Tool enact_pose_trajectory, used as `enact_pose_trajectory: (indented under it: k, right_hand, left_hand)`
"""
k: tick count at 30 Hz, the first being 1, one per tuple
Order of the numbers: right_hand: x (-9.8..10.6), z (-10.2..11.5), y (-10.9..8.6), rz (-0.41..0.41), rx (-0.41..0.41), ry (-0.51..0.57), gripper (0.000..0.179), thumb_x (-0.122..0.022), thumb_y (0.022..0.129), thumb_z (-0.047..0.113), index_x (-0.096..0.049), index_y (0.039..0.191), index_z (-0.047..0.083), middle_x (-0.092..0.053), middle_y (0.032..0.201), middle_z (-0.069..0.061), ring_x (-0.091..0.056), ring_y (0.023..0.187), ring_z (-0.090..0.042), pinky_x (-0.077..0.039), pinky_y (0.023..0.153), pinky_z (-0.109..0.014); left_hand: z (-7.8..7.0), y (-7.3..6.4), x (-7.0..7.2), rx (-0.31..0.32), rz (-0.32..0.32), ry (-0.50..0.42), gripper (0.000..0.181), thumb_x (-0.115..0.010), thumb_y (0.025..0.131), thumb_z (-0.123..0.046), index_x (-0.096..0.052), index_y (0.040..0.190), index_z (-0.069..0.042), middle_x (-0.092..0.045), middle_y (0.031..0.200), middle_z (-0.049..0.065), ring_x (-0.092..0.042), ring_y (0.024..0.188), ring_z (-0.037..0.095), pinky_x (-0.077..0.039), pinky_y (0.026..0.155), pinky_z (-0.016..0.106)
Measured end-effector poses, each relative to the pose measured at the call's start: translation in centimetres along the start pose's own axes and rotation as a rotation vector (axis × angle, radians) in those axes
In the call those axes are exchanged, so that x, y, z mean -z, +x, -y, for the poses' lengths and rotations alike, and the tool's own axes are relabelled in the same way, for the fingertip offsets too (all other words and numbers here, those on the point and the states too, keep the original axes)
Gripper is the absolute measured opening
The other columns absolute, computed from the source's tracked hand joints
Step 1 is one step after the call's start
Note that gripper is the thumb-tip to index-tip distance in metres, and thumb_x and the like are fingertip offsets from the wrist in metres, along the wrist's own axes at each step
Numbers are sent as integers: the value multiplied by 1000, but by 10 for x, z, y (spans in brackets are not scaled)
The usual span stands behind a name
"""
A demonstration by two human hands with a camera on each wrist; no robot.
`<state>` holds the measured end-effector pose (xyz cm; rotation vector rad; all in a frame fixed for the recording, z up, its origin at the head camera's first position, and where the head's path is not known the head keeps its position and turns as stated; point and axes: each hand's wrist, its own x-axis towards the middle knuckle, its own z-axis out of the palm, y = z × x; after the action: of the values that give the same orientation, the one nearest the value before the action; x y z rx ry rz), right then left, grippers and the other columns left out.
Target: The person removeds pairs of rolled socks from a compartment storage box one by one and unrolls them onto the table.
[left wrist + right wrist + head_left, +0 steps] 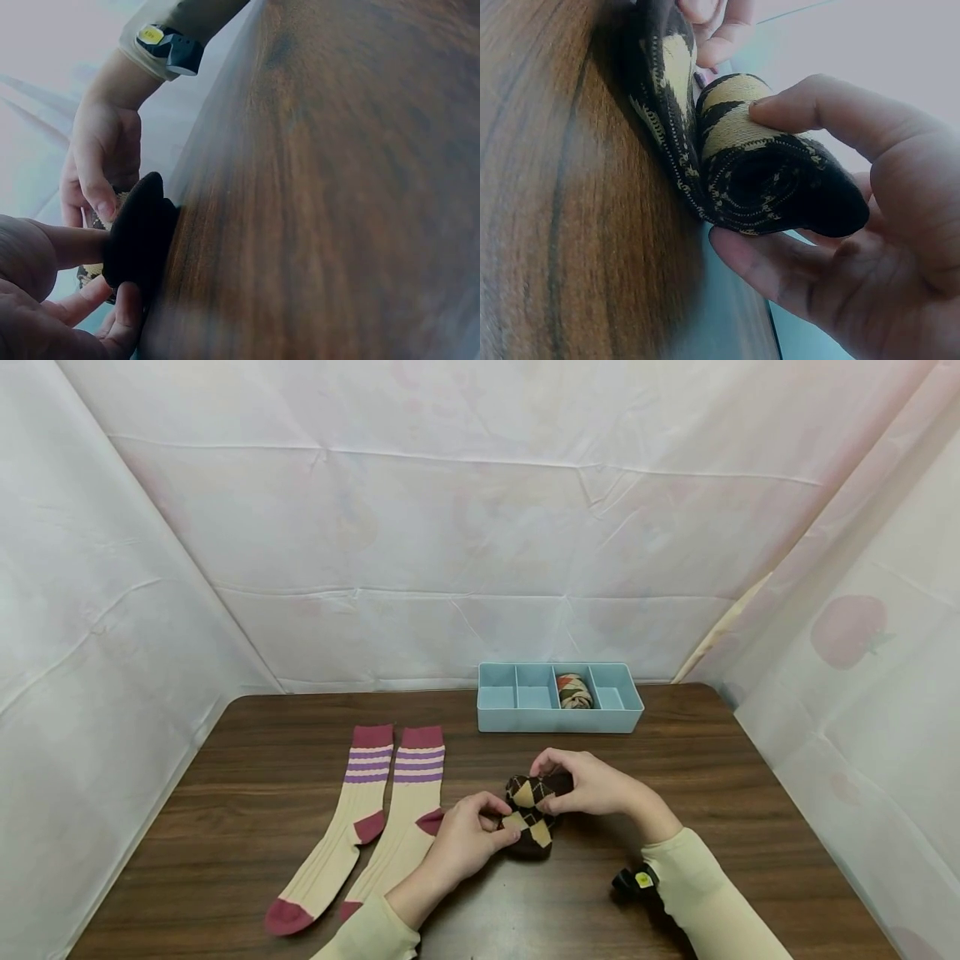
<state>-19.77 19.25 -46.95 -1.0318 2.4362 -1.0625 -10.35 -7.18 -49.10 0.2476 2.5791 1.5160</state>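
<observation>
Mid-surface (750, 827), our right hand (592, 783) grips the part-rolled argyle sock (525, 795), left hand (467, 837) pinching its end; one roll (574, 693) sits in the far-edge box (558, 721); striped socks (337, 843) toward the left edge lie unrolled.

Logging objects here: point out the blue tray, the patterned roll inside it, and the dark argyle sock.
Blue tray (560, 721), head view: front wall.
Patterned roll (574, 692), head view: outer side.
Dark argyle sock (735, 171), right wrist view: rolled part.

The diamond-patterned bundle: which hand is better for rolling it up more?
Probably the right hand: it grips the rolled part, while the left hand holds the flatter, unrolled end.
</observation>
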Motion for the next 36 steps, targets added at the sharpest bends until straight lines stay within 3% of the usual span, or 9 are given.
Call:
enact_pose_trajectory:
  k: [8,20,28,36]
  right_hand:
    - [1,1,0,-3,-17,-18,40,-86,93,30,-66,127,24,-71,115,10,-67,110,-13,-53,100,-39]
    - [2,0,-1,-21,-19,-26,39,-85,93,29,-66,127,22,-73,117,8,-69,112,-13,-55,98,-37]
    - [3,0,0,-26,47,2,33,-82,97,16,-68,128,17,-72,125,2,-69,122,-22,-54,105,-46]
    - [3,0,-1,-44,118,-85,32,-81,97,14,-71,126,22,-70,123,9,-65,116,-18,-52,100,-42]
  left_hand:
    - [1,0,0,-13,7,55,27,-94,87,-20,-77,108,-16,-61,99,2,-59,81,11,-51,71,32]
    - [1,0,1,-41,7,93,24,-91,89,-21,-77,108,-15,-63,100,1,-59,83,10,-51,74,32]
    - [0,0,0,-48,21,101,29,-90,90,-19,-78,115,-11,-67,107,2,-61,85,10,-52,77,31]
    - [1,0,0,-70,15,118,33,-92,87,-19,-78,116,-11,-66,105,2,-61,84,10,-51,76,31]
